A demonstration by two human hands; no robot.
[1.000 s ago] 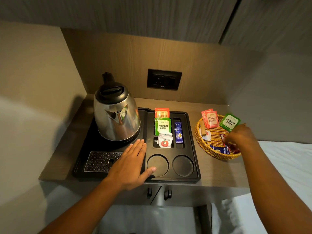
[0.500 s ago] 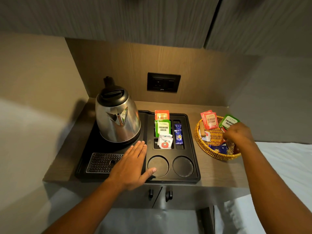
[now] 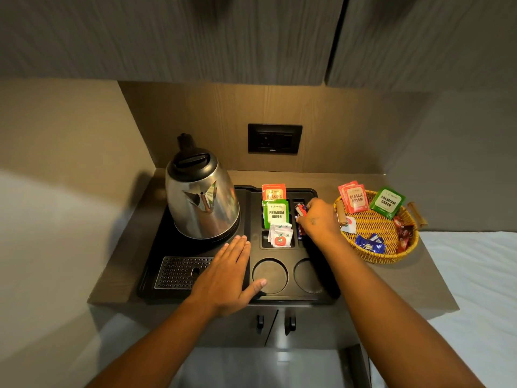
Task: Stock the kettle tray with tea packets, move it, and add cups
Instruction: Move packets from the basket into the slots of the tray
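The right hand (image 3: 317, 219) pinches a small red packet (image 3: 300, 210) over the kettle tray (image 3: 330, 292)'s narrow slot; the left hand (image 3: 226, 278), grip released, rests flat. Stocking is underway; moving and cups remain.

Right hand (image 3: 319, 219) moved from basket (image 3: 375, 257) to tray slot, holding red packet (image 3: 300, 209)

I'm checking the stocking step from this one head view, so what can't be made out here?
- Narrow slot of the black tray: the right hand covers most of it, so its packet count is hidden.
- Small red packet in that hand's grip: too small to read.
- Orange packet: lower part hidden behind the green packet.
- Wicker basket: small wrappers' print illegible.
- Both arms: cut off by the bottom edge.
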